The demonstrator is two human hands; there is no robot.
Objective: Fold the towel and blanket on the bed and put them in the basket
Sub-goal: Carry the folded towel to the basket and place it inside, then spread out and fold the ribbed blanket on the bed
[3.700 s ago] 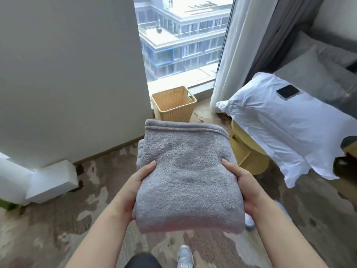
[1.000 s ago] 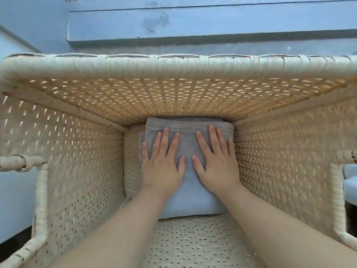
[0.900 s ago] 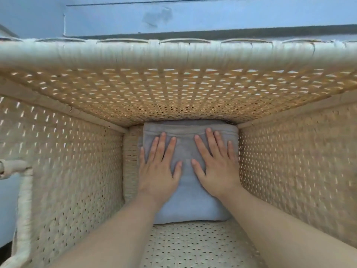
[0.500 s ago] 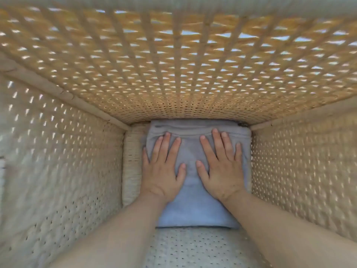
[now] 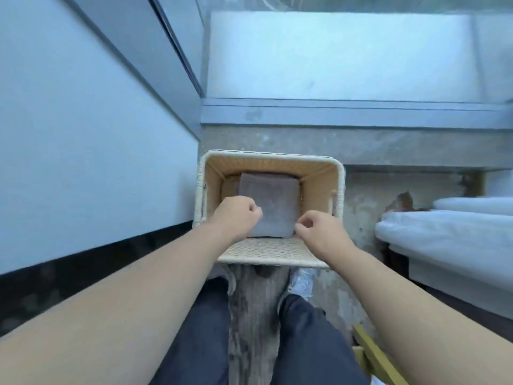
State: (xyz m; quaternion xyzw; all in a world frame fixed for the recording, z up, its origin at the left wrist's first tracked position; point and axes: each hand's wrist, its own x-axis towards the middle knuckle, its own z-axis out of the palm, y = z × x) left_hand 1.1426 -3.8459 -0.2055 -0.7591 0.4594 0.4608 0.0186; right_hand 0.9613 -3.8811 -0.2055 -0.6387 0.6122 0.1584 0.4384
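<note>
The folded grey towel [image 5: 273,195] was seen lying flat on the bottom of the wicker basket [image 5: 270,156], pushed toward the far wall, with a strip of bare weave left showing on the near side. The basket was set on the floor [image 5: 361,195] between a pale wall [image 5: 83,148] and the edge of the bed [image 5: 444,232].

Both hands were held over the near half of the basket. The fingers [image 5: 254,209] of the left hand [image 5: 236,216] were loosely curled and nothing was grasped in them; the right hand [image 5: 323,233] was held likewise, its fingers bent inward and empty. Whether the towel was brushed by either hand could not be told from above.

The towel was judged to be soft, thick and light, with a napped surface that would not slip. No stiffness was to be expected of it: if lifted by one corner, the folds would likely be lost. Were it to be shifted, it would best be taken by its two opposite side edges, or supported from beneath with flat palms, so that the stack was kept square. Nothing fragile was involved, and firm pressure could be borne.

The blanket could not be made out in this view. It was judged to be bulkier and floppier than the towel, so that both hands would be needed, and the space left in the basket looked limited.
</note>
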